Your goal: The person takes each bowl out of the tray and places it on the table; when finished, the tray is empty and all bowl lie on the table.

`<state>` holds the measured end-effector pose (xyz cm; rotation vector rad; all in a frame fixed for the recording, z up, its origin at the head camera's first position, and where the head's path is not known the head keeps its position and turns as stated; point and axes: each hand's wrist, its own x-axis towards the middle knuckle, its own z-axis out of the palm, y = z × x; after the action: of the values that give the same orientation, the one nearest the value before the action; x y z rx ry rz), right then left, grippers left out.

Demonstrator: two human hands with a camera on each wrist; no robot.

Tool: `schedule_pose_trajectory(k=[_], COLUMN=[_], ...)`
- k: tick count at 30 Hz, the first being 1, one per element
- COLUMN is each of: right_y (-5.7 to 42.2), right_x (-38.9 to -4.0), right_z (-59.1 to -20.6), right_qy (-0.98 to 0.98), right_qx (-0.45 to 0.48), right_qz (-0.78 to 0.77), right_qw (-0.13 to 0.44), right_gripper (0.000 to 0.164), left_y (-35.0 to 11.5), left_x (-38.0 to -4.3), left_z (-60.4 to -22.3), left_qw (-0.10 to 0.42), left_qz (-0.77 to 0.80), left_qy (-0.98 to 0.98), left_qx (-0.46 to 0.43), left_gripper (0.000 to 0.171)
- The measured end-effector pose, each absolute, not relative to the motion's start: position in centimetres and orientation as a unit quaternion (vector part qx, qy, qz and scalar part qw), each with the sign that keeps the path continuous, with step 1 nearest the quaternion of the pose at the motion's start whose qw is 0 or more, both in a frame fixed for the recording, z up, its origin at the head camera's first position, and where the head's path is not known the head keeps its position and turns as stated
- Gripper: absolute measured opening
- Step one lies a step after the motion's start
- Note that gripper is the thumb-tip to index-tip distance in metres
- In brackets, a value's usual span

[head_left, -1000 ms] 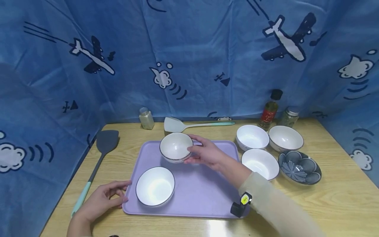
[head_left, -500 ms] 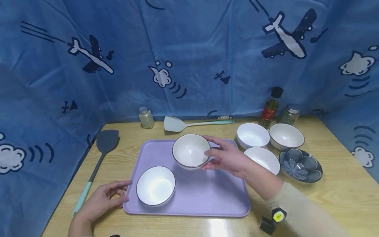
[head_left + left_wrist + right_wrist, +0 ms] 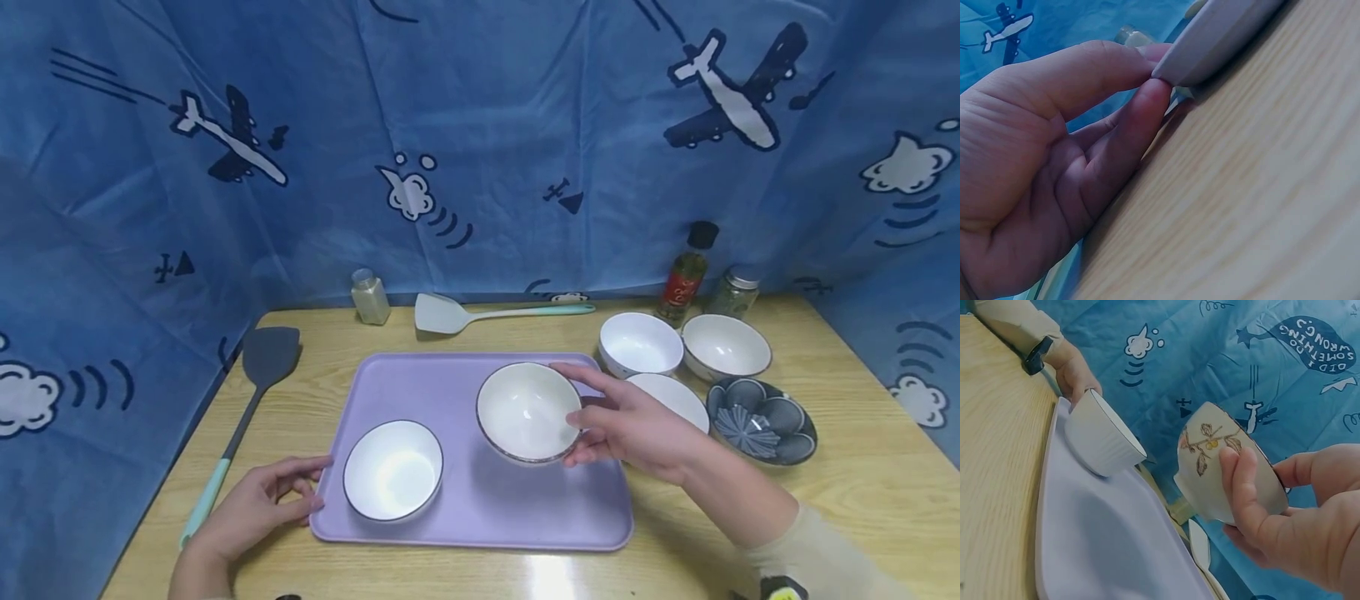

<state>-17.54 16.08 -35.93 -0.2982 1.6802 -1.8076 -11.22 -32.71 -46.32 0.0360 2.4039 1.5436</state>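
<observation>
My right hand (image 3: 637, 425) holds a cream bowl (image 3: 525, 412) with a dark rim above the right part of the lilac tray (image 3: 480, 533). Its thumb hooks over the rim while the fingers support the outside wall. In the right wrist view this bowl (image 3: 1210, 462) shows a painted branch with leaves, and its foot is off the tray. A white bowl (image 3: 393, 471) with a thin dark rim stands on the tray's left part. My left hand (image 3: 251, 508) holds the tray's left edge, thumb (image 3: 1150, 100) and forefinger at the rim.
Right of the tray stand white bowls (image 3: 641, 343) (image 3: 675, 396), another cream bowl (image 3: 726, 346) and a dark patterned bowl (image 3: 761, 421). Behind are a red-labelled bottle (image 3: 684, 279) and jars (image 3: 735, 292) (image 3: 370, 297). A pale spatula (image 3: 442, 314) lies behind the tray, a dark spatula (image 3: 258, 383) left.
My right hand has carried the cream bowl rightward and nearer to me, from the tray's back edge to over its right part. The left hand and the white bowl have stayed put.
</observation>
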Motion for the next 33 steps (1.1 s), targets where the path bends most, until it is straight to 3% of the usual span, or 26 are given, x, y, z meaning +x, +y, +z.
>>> schedule_pose_trajectory(k=[21,33], right_y=[24.9,29.6], right_x=[-14.8,-14.5], right_z=[-36.9,-38.2], right_qy=[0.598,0.593], right_qx=[-0.214,-0.284], right_qz=[-0.662,-0.635], right_qw=[0.399,0.405], right_gripper=[0.071,0.068], left_y=[-32.6,-32.5], left_x=[-10.9,-11.0], left_z=[-46.1,-46.1], left_qw=[0.134,0.138], left_qz=[0.524,0.522], left_qy=[0.841,0.842], left_qx=[0.007,-0.006], left_gripper=[0.059,0.061])
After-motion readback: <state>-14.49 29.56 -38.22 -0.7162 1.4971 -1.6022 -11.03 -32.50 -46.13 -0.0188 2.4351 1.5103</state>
